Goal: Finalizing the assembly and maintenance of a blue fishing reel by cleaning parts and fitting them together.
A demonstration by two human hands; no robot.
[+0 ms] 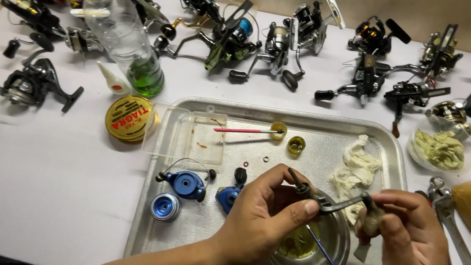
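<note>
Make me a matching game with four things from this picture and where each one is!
Things:
1. plastic bottle
2. blue spool
3. adjustable wrench
4. dark metal handle part

Places:
A. on the table, right of the metal tray
B. held between the left hand and the right hand
C. lying on the table at the back left, with green liquid inside
D. on the tray, near its left edge

Right pairs: 1-C, 2-D, 3-A, 4-B
</note>
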